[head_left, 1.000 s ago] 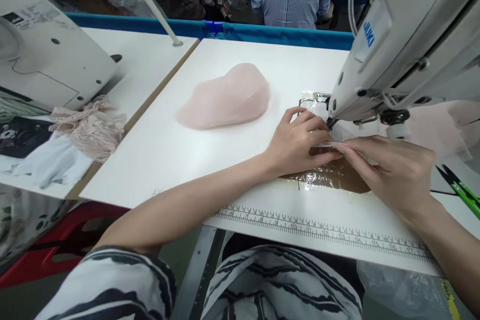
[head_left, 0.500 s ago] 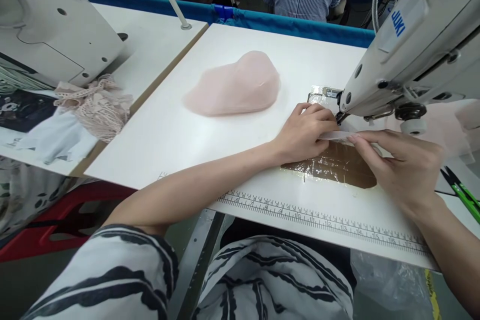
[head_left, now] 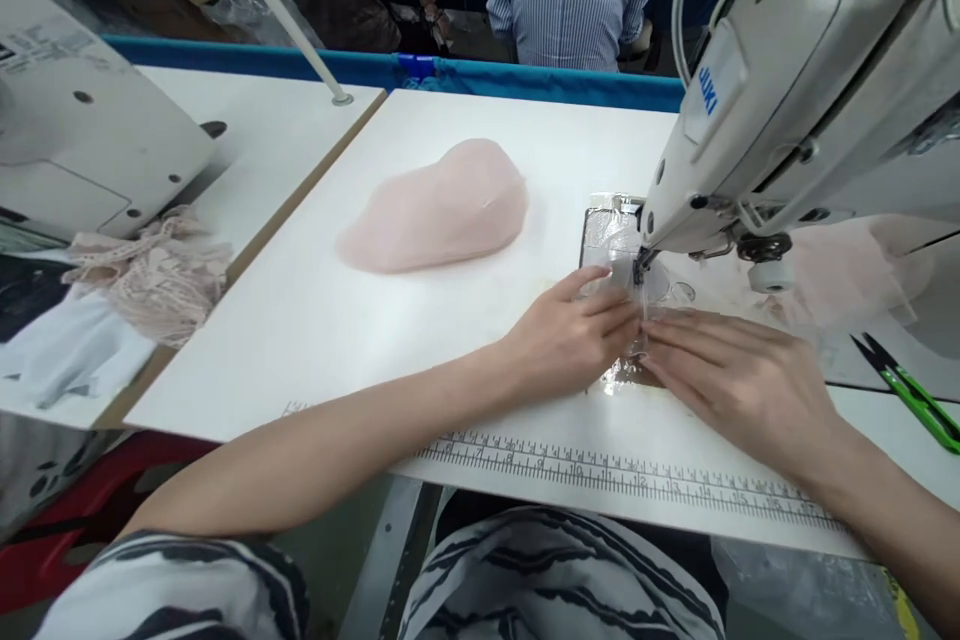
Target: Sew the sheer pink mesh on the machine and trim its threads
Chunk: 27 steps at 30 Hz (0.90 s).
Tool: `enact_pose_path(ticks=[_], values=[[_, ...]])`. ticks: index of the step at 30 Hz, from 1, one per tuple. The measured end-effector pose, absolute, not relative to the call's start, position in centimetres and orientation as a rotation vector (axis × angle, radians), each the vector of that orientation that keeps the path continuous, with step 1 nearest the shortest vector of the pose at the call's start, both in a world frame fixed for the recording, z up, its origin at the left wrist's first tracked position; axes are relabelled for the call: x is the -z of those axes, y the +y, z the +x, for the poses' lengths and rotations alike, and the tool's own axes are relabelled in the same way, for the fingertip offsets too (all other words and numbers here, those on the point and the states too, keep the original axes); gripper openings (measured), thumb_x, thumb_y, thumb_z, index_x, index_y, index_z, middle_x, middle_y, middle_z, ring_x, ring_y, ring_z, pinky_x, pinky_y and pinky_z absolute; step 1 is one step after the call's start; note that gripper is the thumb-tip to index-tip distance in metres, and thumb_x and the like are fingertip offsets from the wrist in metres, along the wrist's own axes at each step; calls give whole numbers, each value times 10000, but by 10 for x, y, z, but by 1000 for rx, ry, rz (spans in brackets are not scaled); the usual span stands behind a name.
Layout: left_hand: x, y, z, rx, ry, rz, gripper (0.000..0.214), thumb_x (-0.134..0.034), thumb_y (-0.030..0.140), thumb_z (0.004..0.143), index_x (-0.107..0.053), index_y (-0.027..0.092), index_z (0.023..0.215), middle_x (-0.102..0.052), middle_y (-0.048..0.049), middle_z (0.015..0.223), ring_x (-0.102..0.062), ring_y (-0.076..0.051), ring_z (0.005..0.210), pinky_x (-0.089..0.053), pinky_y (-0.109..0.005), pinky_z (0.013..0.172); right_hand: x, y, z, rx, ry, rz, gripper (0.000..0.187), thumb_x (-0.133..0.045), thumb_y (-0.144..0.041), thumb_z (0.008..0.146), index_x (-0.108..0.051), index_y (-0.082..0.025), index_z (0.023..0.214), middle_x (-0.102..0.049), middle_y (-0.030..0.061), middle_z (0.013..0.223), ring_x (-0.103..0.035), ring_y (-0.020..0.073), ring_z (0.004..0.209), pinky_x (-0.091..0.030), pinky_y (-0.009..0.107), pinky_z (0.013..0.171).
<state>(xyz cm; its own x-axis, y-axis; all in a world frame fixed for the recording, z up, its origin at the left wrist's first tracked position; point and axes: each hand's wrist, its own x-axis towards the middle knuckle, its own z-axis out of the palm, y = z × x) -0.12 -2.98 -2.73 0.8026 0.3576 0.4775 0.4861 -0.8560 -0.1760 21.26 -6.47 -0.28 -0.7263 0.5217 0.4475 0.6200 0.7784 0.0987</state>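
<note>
A small piece of thin pale fabric [head_left: 643, 308] lies at the presser foot [head_left: 640, 265] of the sewing machine [head_left: 757, 90]. My left hand [head_left: 574, 340] is just left of the foot, fingers bent and closed on the fabric's left side. Opposite it, my right hand [head_left: 739, 380] pinches the right edge, thumb and fingers together. Most of the fabric is hidden by my fingers. Beneath my hands, clear tape [head_left: 622, 375] covers the machine bed.
A heap of sheer pink pieces [head_left: 450, 205] rests on the white table, left of the machine. More pink fabric [head_left: 847, 270] lies under the machine arm. Green-handled thread snips [head_left: 907, 390] lie at the right. A second machine [head_left: 82, 120] with lace [head_left: 169, 280] stands left. Two people sit beyond.
My right hand has turned and moved in close to my left, bringing the pale strip, earlier stretched crosswise between them, to the presser foot. The view has shifted right and tilted up.
</note>
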Motion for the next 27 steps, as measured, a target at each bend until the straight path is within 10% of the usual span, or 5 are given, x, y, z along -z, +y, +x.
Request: enact_pose_path(ticks=[27], values=[[27, -24, -1, 500, -711, -2674, 266, -470, 136, 939, -647, 90, 1133, -658, -95, 1187, -619, -192, 1130, -397, -429, 1115, 13, -54, 209, 353, -2504, -927, 199, -579, -2, 816, -713, -123, 899, -740, 58, 940, -705, 206, 867, -601, 360, 808]])
